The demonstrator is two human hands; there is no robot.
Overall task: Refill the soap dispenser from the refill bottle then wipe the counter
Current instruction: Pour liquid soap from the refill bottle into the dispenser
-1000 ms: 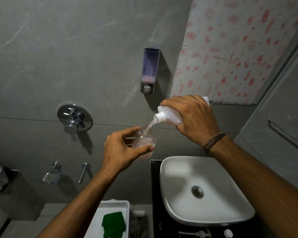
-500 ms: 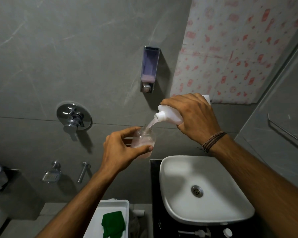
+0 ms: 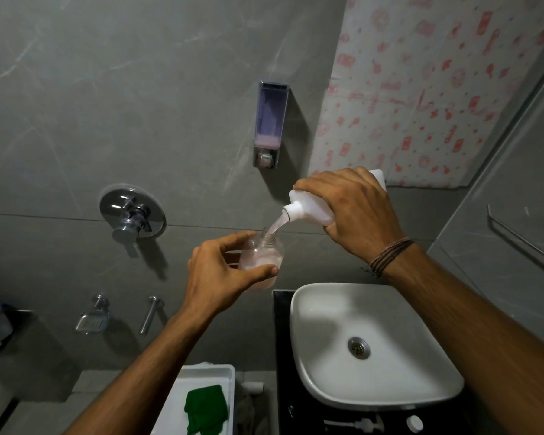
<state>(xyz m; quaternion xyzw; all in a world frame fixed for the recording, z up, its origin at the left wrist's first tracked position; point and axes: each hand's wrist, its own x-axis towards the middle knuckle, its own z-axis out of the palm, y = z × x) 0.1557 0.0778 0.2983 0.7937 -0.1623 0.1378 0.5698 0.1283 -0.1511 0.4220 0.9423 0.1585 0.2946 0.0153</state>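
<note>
My left hand [image 3: 220, 277] grips a clear soap dispenser bottle [image 3: 262, 257] with its top off, held upright in front of the grey wall. My right hand [image 3: 352, 211] holds a white refill bottle [image 3: 308, 208] tilted down to the left. A pale pink stream runs from its spout into the clear bottle's mouth, and pink soap fills the lower part. The pump head [image 3: 358, 424] and a white cap [image 3: 414, 423] lie on the black counter [image 3: 281, 340] in front of the sink. A green cloth [image 3: 206, 408] lies in a white tray [image 3: 230, 372] at the bottom.
A white basin [image 3: 327, 309] sits on the counter below my right arm. A wall-mounted dispenser [image 3: 269, 124] hangs above. To the left on the wall are a chrome mixer valve [image 3: 132, 213], a soap dish [image 3: 91, 321] and a spout [image 3: 150, 313]. A glass partition with a rail [image 3: 522, 237] stands to the right.
Both hands keep nearly the same pose while the soap keeps pouring. The pink level in the clear bottle looks slightly higher.
</note>
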